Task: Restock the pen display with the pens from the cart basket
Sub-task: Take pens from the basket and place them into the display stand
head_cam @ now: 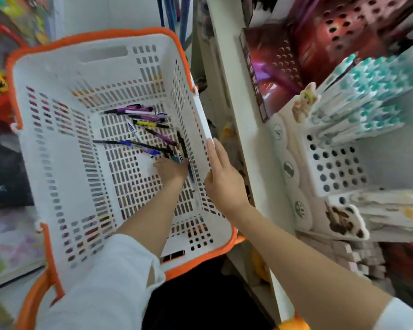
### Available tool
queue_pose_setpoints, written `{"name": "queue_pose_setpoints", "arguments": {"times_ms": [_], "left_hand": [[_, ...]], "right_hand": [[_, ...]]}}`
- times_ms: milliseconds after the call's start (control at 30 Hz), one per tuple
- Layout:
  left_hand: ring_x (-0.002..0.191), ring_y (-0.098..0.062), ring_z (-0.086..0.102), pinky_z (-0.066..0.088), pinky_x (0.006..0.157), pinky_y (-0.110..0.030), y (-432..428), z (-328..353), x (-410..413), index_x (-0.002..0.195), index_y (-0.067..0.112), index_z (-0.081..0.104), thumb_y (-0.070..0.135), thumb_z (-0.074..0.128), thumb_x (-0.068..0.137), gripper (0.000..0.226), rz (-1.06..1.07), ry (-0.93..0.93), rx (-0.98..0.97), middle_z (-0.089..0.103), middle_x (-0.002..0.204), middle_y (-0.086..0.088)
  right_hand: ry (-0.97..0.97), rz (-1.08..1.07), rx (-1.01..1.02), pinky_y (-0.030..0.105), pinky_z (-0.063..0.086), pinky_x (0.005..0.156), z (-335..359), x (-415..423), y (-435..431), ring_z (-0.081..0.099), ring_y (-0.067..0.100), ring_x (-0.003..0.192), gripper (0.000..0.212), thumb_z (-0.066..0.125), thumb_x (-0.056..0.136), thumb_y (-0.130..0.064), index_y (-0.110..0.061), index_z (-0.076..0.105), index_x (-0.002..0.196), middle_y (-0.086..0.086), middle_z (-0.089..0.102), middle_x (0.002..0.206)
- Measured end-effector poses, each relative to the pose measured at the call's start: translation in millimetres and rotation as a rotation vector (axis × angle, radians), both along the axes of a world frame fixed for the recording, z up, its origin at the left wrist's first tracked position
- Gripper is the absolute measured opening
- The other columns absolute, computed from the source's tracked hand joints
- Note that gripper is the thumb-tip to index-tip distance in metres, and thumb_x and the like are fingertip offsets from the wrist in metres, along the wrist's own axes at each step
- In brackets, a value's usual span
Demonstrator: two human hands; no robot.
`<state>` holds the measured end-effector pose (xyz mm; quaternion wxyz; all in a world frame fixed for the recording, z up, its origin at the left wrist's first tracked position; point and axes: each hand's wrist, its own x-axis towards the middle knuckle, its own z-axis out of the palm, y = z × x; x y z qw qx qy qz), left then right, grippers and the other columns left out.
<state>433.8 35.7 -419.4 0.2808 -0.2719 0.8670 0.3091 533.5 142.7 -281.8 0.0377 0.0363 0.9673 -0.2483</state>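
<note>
A white cart basket (57, 144) with an orange rim is tilted toward me. Several loose pens (143, 120), purple, blue, black and yellow, lie on its slotted floor. My left hand (171, 170) reaches down inside and grips a few pens at the floor's right side; their ends stick out past my fingers. My right hand (222, 177) holds the basket's right rim, thumb inside and fingers along the outside. The pen display (334, 167), a white perforated holder on the shelf to the right, carries rows of teal-capped pens (372, 91).
A white shelf upright (239, 115) stands between the basket and the display. Boxed goods in dark red (284, 67) sit above the display, and flat card packs (391, 210) lie below it. Colourful items (0, 91) crowd the left side.
</note>
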Motion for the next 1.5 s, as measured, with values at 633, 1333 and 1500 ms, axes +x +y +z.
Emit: {"name": "queue_pose_setpoints", "arguments": {"times_ms": [633,1333,1500], "left_hand": [[0.124,-0.036,0.054,0.045,0.101,-0.039,16,-7,-16,0.138,-0.002,0.045,0.033,0.047,0.101,0.051,0.043,0.047,0.367,0.053,0.137,-0.021],[0.062,-0.011,0.056,0.050,0.054,-0.022,-86,227,89,0.120,-0.002,0.057,0.014,0.047,0.103,0.025,0.309,0.117,1.207,0.067,0.080,-0.004],[0.068,-0.013,0.065,0.058,0.062,-0.027,-75,269,92,0.109,0.001,0.063,0.009,0.051,0.101,0.017,0.531,0.339,1.334,0.070,0.082,-0.004]], "right_hand": [[0.012,-0.010,-0.009,0.011,0.018,0.048,-2,0,-1,0.043,0.011,0.069,0.077,0.053,0.090,0.003,-0.011,0.016,0.157,0.011,0.036,0.151],[0.238,-0.328,-0.328,0.030,0.043,0.108,69,-2,-12,0.049,0.010,0.124,0.048,0.054,0.098,-0.016,-0.017,0.046,0.145,0.001,0.051,0.140],[0.188,-0.523,-0.958,0.028,0.051,0.087,126,20,-59,0.063,0.013,0.096,0.023,0.043,0.103,-0.020,-0.017,0.062,0.116,0.001,0.067,0.106]]}}
